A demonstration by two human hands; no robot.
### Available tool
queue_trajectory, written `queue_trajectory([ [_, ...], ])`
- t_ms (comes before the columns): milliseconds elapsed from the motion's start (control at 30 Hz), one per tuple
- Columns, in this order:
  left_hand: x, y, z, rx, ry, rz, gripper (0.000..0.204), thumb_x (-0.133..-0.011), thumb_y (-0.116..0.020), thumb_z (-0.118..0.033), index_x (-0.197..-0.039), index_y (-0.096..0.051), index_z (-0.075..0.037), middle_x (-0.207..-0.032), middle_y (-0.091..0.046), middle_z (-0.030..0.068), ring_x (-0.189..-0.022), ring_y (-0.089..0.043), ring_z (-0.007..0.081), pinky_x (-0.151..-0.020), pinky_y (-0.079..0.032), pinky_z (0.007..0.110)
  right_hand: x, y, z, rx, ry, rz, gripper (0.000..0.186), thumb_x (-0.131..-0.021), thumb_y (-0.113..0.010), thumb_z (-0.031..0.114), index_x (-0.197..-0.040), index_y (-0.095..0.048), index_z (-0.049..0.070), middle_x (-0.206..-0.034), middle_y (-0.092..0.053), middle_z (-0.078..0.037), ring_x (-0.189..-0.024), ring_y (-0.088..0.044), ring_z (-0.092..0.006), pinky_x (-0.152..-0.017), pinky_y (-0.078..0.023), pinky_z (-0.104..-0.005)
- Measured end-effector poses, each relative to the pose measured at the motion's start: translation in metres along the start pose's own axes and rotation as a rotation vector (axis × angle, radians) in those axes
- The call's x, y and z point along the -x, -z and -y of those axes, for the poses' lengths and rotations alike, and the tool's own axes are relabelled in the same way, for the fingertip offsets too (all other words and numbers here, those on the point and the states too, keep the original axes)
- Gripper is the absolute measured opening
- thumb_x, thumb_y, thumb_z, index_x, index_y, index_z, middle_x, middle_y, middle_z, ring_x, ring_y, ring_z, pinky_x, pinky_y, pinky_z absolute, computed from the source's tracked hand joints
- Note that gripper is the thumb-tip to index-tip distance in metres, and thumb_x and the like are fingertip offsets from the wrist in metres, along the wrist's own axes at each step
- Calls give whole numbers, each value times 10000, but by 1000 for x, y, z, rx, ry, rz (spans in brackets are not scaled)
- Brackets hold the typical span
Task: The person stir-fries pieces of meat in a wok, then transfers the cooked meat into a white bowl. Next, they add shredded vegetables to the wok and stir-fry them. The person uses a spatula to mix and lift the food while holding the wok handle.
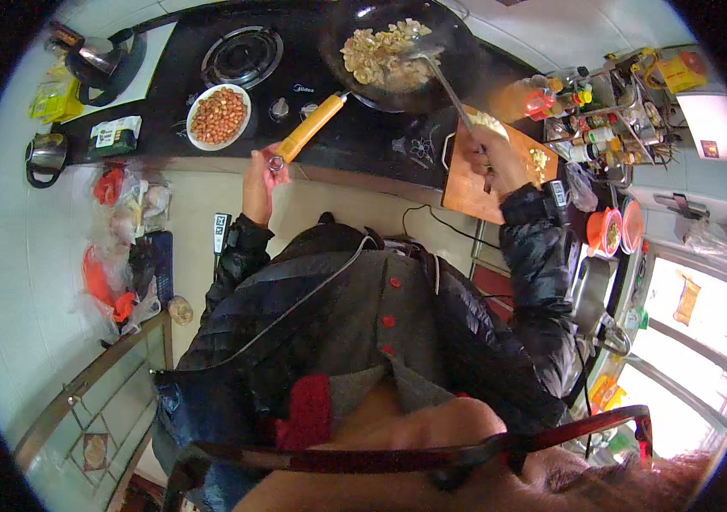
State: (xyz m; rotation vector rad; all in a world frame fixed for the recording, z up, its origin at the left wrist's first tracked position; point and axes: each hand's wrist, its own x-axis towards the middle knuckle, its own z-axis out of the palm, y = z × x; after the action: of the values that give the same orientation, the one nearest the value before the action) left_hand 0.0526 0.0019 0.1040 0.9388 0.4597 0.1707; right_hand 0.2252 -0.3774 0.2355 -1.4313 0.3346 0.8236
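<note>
Black stovetop (pixel 363 147) bears a wok (pixel 461 53) of sliced food (pixel 380 55). Right hand (pixel 497 157) grasps a metal spatula (pixel 448 87), slanting away and leftward, blade in the food. Yellow wok handle (pixel 310 130) slants nearward-left to the left hand (pixel 261 181); cannot tell whether clenched.

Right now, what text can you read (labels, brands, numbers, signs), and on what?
Stove: light brand lettering near the knobs; wording not copied here.
Left tag, right tag, by the sleeves: black-and-white code patterns, no readable words.
Green-white packet: print too small.
Bottles: labels too small or blurred.
Yellow pack: too blurred.
Wok handle, spatula: no text visible.
</note>
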Motion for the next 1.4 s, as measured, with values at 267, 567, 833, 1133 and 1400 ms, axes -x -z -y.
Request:
queue_trajectory([
  [267,-15,-24,-17,-683,-82,136,381,-895,-699,-184,-1228,-603,-24,-853,-603,-20,-687,-496,33,-581,-405,196,28,13,104,1284,564,-59,113,-850,-626,108,-926,-637,25,-753,-606,-66,-648,-552,-143,-587,-423,-315],
  [567,-14,-24,-15,-603,-134,190,357,-895,-697,-145,-1202,-599,9,-869,-614,1,-758,-559,50,-640,-446,207,-33,-62,127,1529,522,-3,182,-774,-566,96,-893,-672,10,-691,-625,-167,-646,-613,-270,-629,-488,-419],
  [833,-17,-21,-13,-577,-141,227,373,-890,-701,-138,-1205,-593,28,-878,-629,23,-765,-576,68,-660,-465,222,14,-17,169,1762,479,-167,236,-804,-682,210,-936,-716,18,-801,-704,-133,-745,-683,-229,-719,-528,-361],
  [1133,-18,-20,-8,-620,-194,238,388,-882,-712,-138,-1206,-592,38,-890,-626,21,-766,-562,67,-666,-464,221,-20,-57,120,1969,762,-451,361,-777,-594,98,-1109,-713,173,-998,-704,-169,-956,-676,-350,-819,-544,-471],
  [1400,-20,-17,-3,-620,-187,241,387,-880,-716,-135,-1207,-595,33,-898,-623,12,-764,-558,63,-666,-462,222,11,-8,134,1920,446,-61,294,-817,-635,196,-1094,-705,123,-988,-701,-174,-939,-673,-354,-818,-533,-462],
])
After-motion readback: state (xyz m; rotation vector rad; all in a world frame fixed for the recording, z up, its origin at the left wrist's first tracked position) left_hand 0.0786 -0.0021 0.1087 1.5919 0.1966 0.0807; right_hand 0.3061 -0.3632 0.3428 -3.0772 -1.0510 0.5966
